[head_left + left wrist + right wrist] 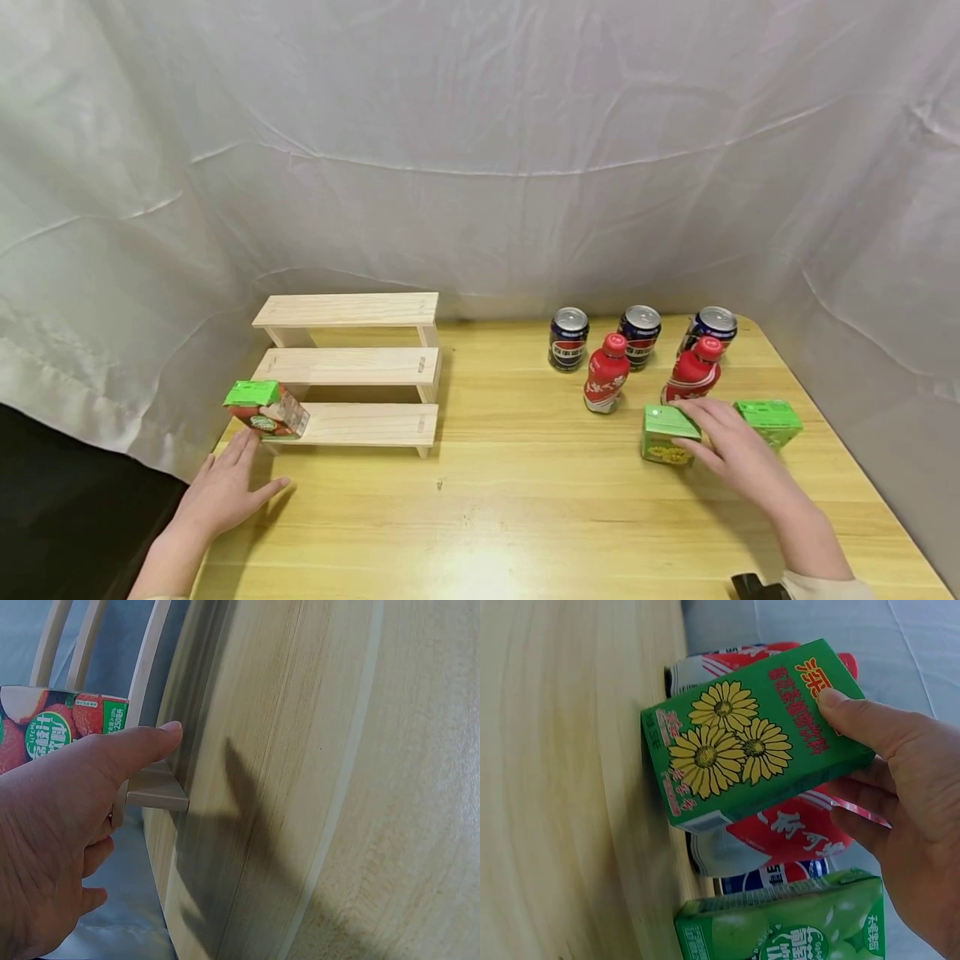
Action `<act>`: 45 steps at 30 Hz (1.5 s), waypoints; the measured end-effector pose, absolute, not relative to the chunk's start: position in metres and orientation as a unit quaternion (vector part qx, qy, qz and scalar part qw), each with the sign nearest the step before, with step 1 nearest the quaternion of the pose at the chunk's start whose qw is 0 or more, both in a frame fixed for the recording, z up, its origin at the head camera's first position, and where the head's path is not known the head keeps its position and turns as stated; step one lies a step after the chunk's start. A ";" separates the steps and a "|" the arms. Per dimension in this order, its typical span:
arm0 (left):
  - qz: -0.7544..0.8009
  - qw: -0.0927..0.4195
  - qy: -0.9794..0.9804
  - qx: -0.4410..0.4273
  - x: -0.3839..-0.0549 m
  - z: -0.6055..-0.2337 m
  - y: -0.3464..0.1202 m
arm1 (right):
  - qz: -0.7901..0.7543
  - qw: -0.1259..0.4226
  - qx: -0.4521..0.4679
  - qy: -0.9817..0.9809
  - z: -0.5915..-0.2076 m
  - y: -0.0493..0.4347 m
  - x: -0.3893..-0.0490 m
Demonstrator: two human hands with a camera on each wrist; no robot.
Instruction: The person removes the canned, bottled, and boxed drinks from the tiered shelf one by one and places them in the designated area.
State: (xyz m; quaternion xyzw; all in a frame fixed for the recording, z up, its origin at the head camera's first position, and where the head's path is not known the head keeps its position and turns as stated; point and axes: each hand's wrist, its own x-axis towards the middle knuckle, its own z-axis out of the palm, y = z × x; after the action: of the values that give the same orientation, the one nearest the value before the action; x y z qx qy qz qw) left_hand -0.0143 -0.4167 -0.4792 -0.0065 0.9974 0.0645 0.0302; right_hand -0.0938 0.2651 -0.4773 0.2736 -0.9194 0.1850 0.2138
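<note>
In the right wrist view, my right hand (738,454) pinches a green chrysanthemum tea carton (742,742), its thumb (855,716) on the printed front near the top. The carton leans a little. Beside that hand is a light-green grape drink carton (768,419). On the left, my left hand (219,493) reaches to the left end of the lowest shelf with its fingers extended and thumb spread. Its fingertips are right at the base of a lychee juice carton (264,417) with a green top, which stands on that shelf (367,423).
A three-tier wooden rack (345,310) stands at the left. Two red bottles (606,375) are behind the right hand's carton, and behind them several dark-blue cola cans (568,342). Pale cloth (480,208) hangs around the wooden table (510,467).
</note>
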 end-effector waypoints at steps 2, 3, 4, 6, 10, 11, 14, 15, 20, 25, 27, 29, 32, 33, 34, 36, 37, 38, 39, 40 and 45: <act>0.065 0.031 0.997 -0.007 -0.014 -0.479 -0.417 | 0.187 0.205 0.268 -0.923 -0.477 0.267 -0.095; 0.065 0.031 0.997 -0.007 -0.014 -0.480 -0.416 | 0.187 0.200 0.266 -0.924 -0.477 0.268 -0.095; 0.066 0.031 0.997 -0.007 -0.014 -0.480 -0.416 | 0.188 0.196 0.263 -0.926 -0.477 0.269 -0.095; 0.067 0.032 0.997 -0.007 -0.014 -0.480 -0.416 | 0.188 0.189 0.257 -0.929 -0.477 0.271 -0.096; 0.069 0.033 0.997 -0.007 -0.014 -0.480 -0.416 | 0.183 0.186 0.251 -0.932 -0.479 0.275 -0.098; 0.070 0.033 0.997 -0.007 -0.014 -0.480 -0.417 | 0.182 0.186 0.251 -0.932 -0.480 0.276 -0.099; 0.072 0.033 0.997 -0.006 -0.015 -0.480 -0.417 | 0.180 0.186 0.252 -0.933 -0.481 0.277 -0.100; 0.073 0.032 0.997 -0.005 -0.015 -0.480 -0.417 | 0.178 0.187 0.252 -0.933 -0.481 0.277 -0.100; 0.074 0.030 0.997 -0.006 -0.015 -0.480 -0.417 | 0.161 0.192 0.257 -0.933 -0.480 0.278 -0.101; 0.077 0.031 0.996 -0.009 -0.015 -0.481 -0.418 | 0.145 0.198 0.266 -0.932 -0.480 0.278 -0.102; 0.079 0.032 0.996 -0.009 -0.015 -0.482 -0.418 | 0.138 0.201 0.270 -0.932 -0.481 0.279 -0.102; 0.080 0.032 0.996 -0.010 -0.015 -0.483 -0.418 | 0.133 0.201 0.270 -0.932 -0.481 0.279 -0.102; 0.082 0.034 0.996 -0.009 -0.015 -0.483 -0.418 | 0.129 0.206 0.265 -0.933 -0.481 0.279 -0.101; 0.082 0.035 0.996 -0.010 -0.014 -0.483 -0.418 | 0.129 0.208 0.262 -0.934 -0.481 0.279 -0.100; 0.082 0.035 0.996 -0.009 -0.014 -0.483 -0.418 | 0.128 0.210 0.259 -0.934 -0.480 0.278 -0.099; 0.083 0.036 0.996 -0.009 -0.014 -0.482 -0.418 | 0.128 0.217 0.254 -0.934 -0.479 0.277 -0.098; 0.083 0.036 0.996 -0.010 -0.014 -0.482 -0.418 | 0.129 0.221 0.253 -0.933 -0.479 0.276 -0.098; 0.084 0.036 0.996 -0.010 -0.014 -0.482 -0.418 | 0.130 0.225 0.252 -0.932 -0.478 0.275 -0.098; 0.084 0.035 0.996 -0.010 -0.014 -0.482 -0.418 | 0.131 0.229 0.251 -0.931 -0.477 0.274 -0.098; 0.084 0.035 0.996 -0.010 -0.014 -0.482 -0.418 | 0.133 0.233 0.252 -0.930 -0.476 0.273 -0.098; 0.083 0.033 0.996 -0.010 -0.014 -0.483 -0.418 | 0.134 0.257 0.262 -0.921 -0.467 0.265 -0.098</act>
State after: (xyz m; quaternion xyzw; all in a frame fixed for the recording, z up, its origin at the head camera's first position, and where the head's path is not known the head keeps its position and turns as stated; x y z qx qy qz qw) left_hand -0.0144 -0.4182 -0.4833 -0.0096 0.9959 0.0835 0.0335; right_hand -0.0984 0.2654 -0.4672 0.2620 -0.9205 0.1335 0.2573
